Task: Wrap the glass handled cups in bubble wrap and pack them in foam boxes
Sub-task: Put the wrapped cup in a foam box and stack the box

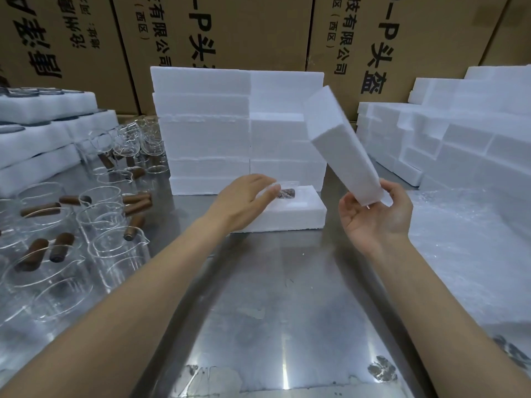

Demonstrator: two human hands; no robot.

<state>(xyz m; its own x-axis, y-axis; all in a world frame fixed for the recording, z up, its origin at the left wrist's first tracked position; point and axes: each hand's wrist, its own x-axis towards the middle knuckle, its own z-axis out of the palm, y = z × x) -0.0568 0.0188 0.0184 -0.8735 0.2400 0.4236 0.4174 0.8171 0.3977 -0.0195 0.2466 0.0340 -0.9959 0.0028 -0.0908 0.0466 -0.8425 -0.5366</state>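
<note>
Head view: right hand (373,214) grips a foam lid (342,145) by its lower end, tilted, likely to cap the open foam box (290,216) on the steel surface (273,311). Left hand (244,196), fingers straight, presses the bubble-wrapped cup (284,193) down into the box cavity. Unwrapped glass handled cups (94,214) wait on the left; bubble wrap sheets (465,254) lie on the right.

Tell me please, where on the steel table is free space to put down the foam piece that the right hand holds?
The bare steel table between the two forearms, in front of the open foam box, is free. Crowded: glass cups fill the left side, bubble wrap covers the right, and stacked foam boxes stand behind. The right hand grips the foam lid.
</note>
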